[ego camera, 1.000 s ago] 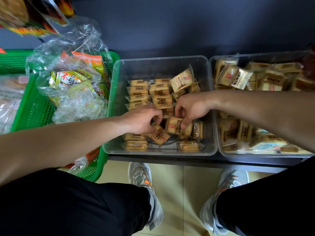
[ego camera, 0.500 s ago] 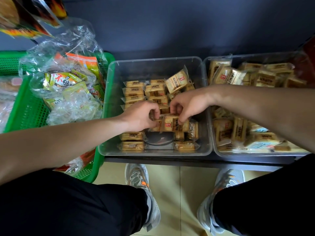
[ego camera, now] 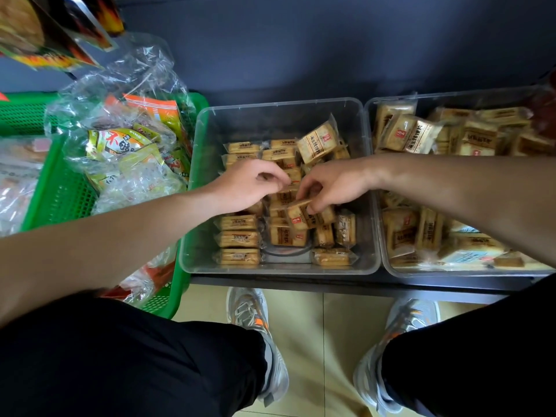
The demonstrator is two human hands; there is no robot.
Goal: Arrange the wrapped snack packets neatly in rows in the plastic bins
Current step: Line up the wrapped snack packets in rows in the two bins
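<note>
A clear plastic bin holds tan wrapped snack packets. A neat row of packets runs down its left side; those in the middle and on the right lie less evenly. One packet leans tilted at the back. My right hand pinches a snack packet by its upper edge over the bin's middle. My left hand is just left of it, thumb and curled fingers pinching the edge of a middle-row packet. A second clear bin to the right holds jumbled packets.
A green basket on the left is heaped with clear bags of other snacks. Both bins sit on a dark shelf against a dark wall. Below are my knees, grey shoes and a tiled floor.
Both hands have moved toward the back of the bin. My right hand still has its packet; my left hand has come off that packet and shifted to the middle row.
</note>
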